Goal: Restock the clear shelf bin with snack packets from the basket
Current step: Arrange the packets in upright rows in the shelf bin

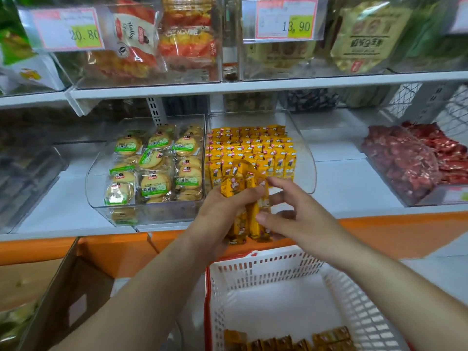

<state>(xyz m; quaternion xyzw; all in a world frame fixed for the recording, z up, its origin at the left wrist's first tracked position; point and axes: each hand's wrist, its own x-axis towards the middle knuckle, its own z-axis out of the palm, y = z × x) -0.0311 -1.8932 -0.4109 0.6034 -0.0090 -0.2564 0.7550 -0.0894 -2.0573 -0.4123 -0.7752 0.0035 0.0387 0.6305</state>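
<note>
My left hand grips a bunch of yellow snack packets upright, just in front of the clear shelf bin. Rows of the same yellow packets stand packed inside that bin. My right hand is beside the bunch on its right, fingers spread, with fingertips touching the packets. Below, the white basket with a red rim holds a few more yellow packets at its near bottom; the rest of its floor is bare.
A clear bin of round biscuits stands left of the yellow one, and a bin of red packets to the right. An upper shelf carries more bins with price tags. A cardboard box sits lower left.
</note>
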